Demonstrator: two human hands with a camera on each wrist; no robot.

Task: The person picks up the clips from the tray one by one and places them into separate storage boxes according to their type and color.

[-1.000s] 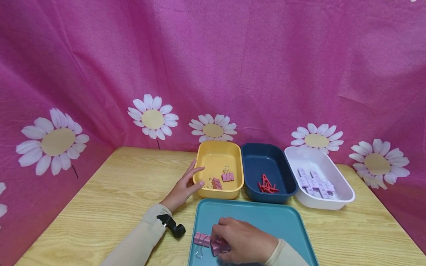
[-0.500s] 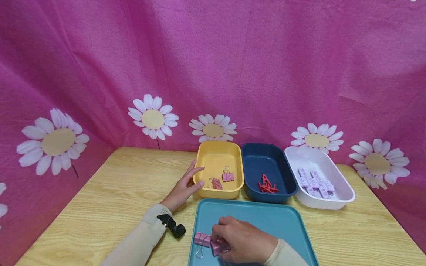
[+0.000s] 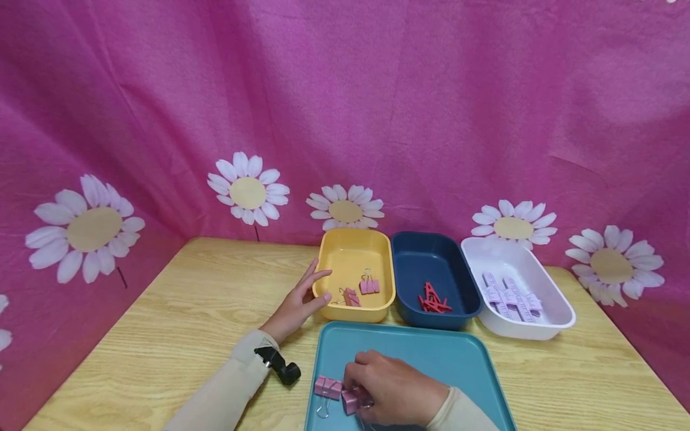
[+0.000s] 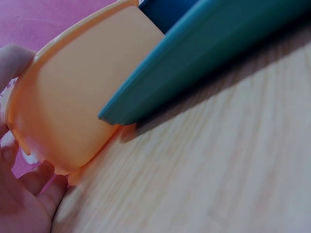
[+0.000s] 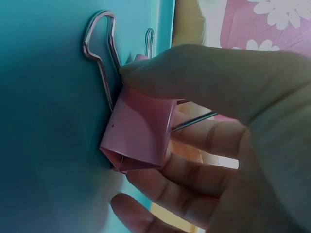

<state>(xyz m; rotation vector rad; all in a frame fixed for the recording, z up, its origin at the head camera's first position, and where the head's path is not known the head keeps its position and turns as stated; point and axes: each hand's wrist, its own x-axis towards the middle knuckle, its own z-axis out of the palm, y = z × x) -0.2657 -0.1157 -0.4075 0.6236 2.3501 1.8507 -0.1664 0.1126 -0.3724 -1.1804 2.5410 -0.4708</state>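
Note:
My left hand [image 3: 295,305] holds the yellow bin [image 3: 356,239] at its left side, with thumb and a finger over the rim. In the left wrist view other fingers [image 4: 39,182] lie against the bin's outside near its base. Two pink binder clips [image 3: 369,286] lie in that bin. Over the teal tray [image 3: 426,347], my right hand [image 3: 396,389] pinches a pink binder clip [image 5: 141,128] between thumb and fingers; its wire handles stick out. Another pink binder clip [image 3: 327,388] lies on the tray just left of it.
To the right of the yellow bin stand a navy bin [image 3: 426,251] with red clothespins [image 3: 433,302] and a white bin [image 3: 490,257] with lilac ruler-marked items [image 3: 509,297]. All stand on a wooden table [image 3: 215,299] before a pink flowered curtain [image 3: 334,108].
Almost nothing differs: the right hand and its binder clip have shifted very slightly on the tray. The left hand stays at the yellow bin.

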